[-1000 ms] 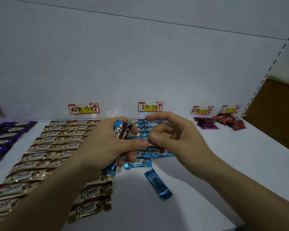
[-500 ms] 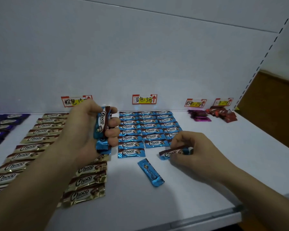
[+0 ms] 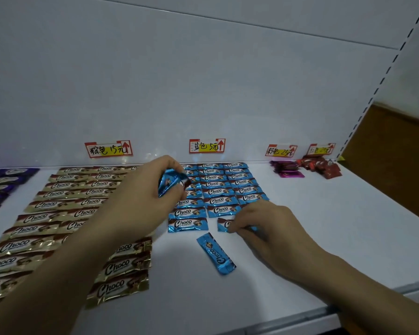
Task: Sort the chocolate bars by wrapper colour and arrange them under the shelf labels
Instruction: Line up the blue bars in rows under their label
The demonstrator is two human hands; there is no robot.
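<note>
- Blue-wrapped bunch of bars (image 3: 171,183) clutched in curled left hand (image 3: 143,201), above blue rows (image 3: 218,189).
- Pinched by right hand (image 3: 269,228) against shelf (image 3: 324,226), below rows: single bar (image 3: 224,224).
- Slanted just nearer: loose bar (image 3: 215,253).

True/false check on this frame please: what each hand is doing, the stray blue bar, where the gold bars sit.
1. The left hand grips a bunch of blue bars. True.
2. The right hand is empty, clear of the shelf. False: it pinches the front blue bar lying on the shelf.
3. The loose blue bar lies slanted in front of the blue rows. True.
4. The gold bars lie right of the blue rows. False: they lie left of them.
</note>
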